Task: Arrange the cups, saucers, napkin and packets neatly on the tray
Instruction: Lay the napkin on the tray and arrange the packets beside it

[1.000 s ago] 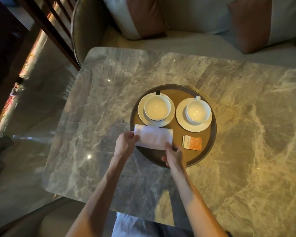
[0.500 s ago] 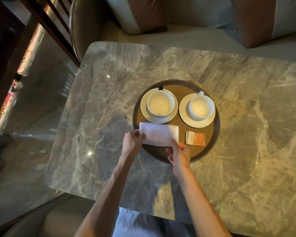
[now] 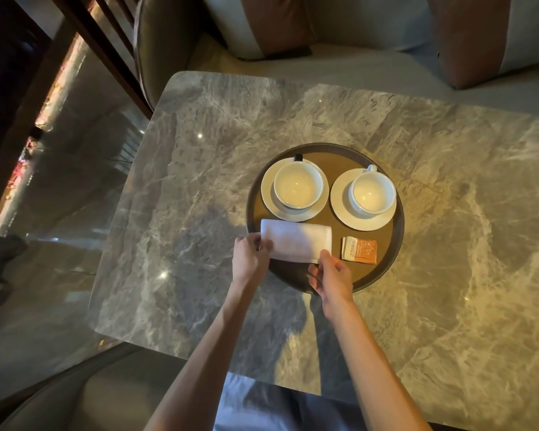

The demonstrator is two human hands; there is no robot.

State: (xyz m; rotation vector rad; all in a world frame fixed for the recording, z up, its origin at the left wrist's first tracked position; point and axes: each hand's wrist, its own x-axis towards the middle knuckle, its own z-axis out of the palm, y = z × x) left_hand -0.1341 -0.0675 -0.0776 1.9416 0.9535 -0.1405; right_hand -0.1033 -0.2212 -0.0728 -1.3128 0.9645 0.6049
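Observation:
A round brown tray [image 3: 397,241] sits on the marble table. At its back stand two white cups, the left cup [image 3: 297,185] on its saucer [image 3: 269,199] and the right cup [image 3: 372,194] on its saucer [image 3: 339,202]. A folded white napkin [image 3: 296,239] lies on the tray's front left. My left hand [image 3: 251,256] pinches its left end and my right hand [image 3: 330,273] pinches its near right corner. Orange and white packets [image 3: 359,250] lie just right of the napkin.
The grey marble table [image 3: 199,188] reaches far to the right and left of the tray. A cushioned sofa with pillows [image 3: 262,23] runs behind it. A dark wooden chair [image 3: 100,48] stands at the back left over a glossy floor.
The napkin has shifted slightly toward the cups and lies straighter on the tray, with both hands still at its ends. Cups and packets have not moved.

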